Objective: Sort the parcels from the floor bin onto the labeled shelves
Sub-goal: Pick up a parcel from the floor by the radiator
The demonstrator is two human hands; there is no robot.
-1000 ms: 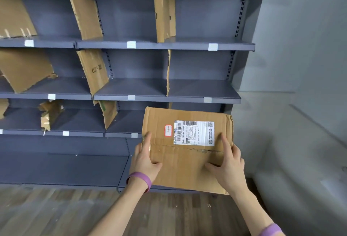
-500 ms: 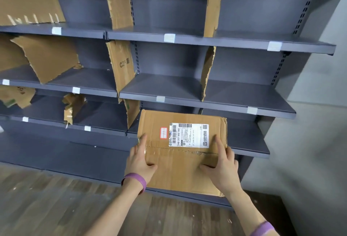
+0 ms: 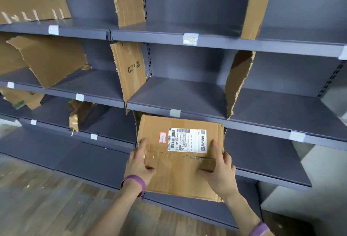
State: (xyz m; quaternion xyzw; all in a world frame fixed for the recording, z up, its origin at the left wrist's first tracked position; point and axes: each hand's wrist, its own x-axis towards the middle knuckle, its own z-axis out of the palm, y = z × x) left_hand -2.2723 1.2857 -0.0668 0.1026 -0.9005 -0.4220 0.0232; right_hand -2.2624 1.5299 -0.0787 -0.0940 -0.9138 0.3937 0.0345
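Hands, left [image 3: 139,164] and right [image 3: 220,174], clasp parcel [image 3: 180,173] edges before bare shelf [image 3: 262,158].

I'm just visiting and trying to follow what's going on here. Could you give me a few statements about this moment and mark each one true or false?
1. Both hands hold the cardboard parcel, the left hand and the right hand on opposite sides. True.
2. The parcel carries a white shipping label with barcodes. True.
3. The parcel already rests on the top shelf. False: it is held in front of the lower shelves.
4. Torn cardboard dividers split the shelves into compartments. True.
5. The compartments are full of parcels. False: none lies in any visible compartment.
6. The person wears thick gloves. False: the hands are bare, with a purple wristband.
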